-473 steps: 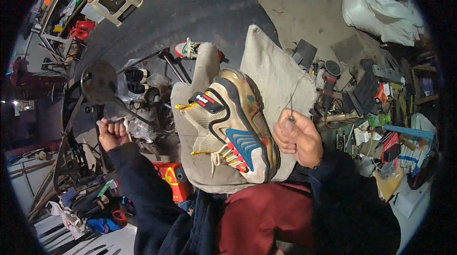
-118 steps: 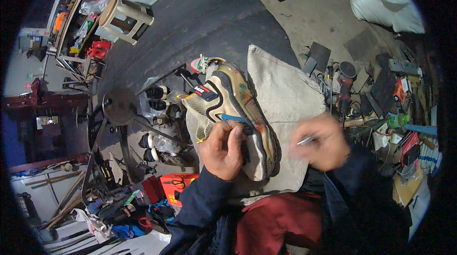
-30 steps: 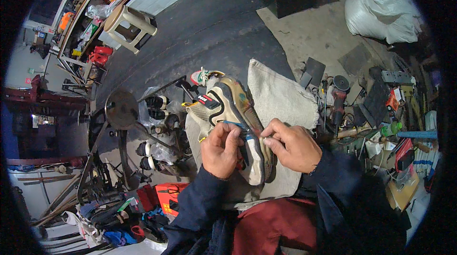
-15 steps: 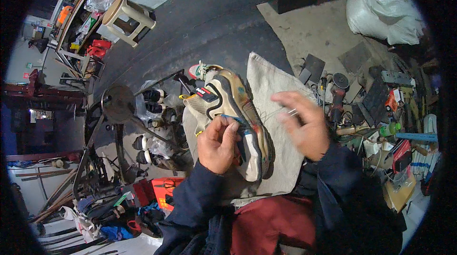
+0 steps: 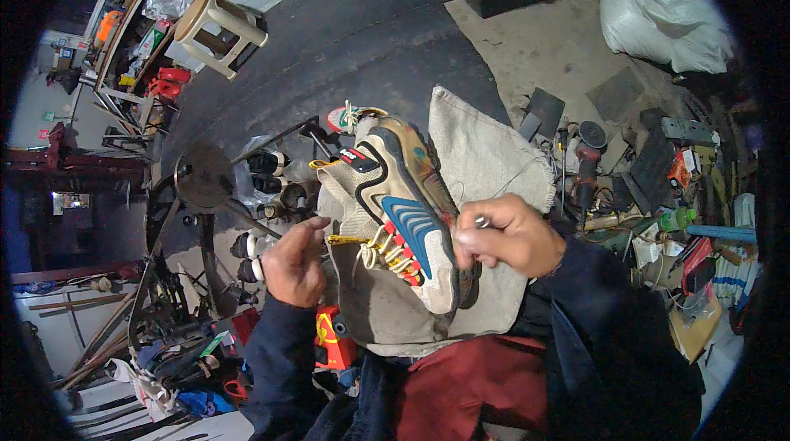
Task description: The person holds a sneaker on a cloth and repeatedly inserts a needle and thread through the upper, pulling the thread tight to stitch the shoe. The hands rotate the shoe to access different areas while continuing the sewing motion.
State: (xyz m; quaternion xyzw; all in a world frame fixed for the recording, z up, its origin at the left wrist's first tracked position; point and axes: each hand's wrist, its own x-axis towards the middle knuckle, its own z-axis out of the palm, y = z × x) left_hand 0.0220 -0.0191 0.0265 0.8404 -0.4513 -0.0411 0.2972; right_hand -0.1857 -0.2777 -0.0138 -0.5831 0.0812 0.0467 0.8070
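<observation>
A beige sneaker [image 5: 411, 202] with a blue side panel, red and yellow lace loops and a dark, worn sole lies tilted on its side across a pale cloth [image 5: 494, 157] on my lap. My right hand [image 5: 514, 239] is closed round a small tool with a shiny metal end, like an awl, against the sole edge near the toe. Fine dark thread [image 5: 461, 188] loops beside the sole. My left hand [image 5: 295, 264] is in the air left of the laces, apart from the shoe. Its fingers are loosely bent and slightly blurred, with nothing visible in them.
A black iron machine with a round plate [image 5: 206, 178] stands to the left, shoes beside it. Another shoe [image 5: 341, 120] with a green and red patch is beyond the sneaker. An angle grinder [image 5: 588, 157] and scattered tools lie right. A stool [image 5: 218, 36] stands far left.
My left hand has left the shoe's side and moved left, uncovering the blue panel and laces. The right hand has come down and inward to the sole with its tool.
</observation>
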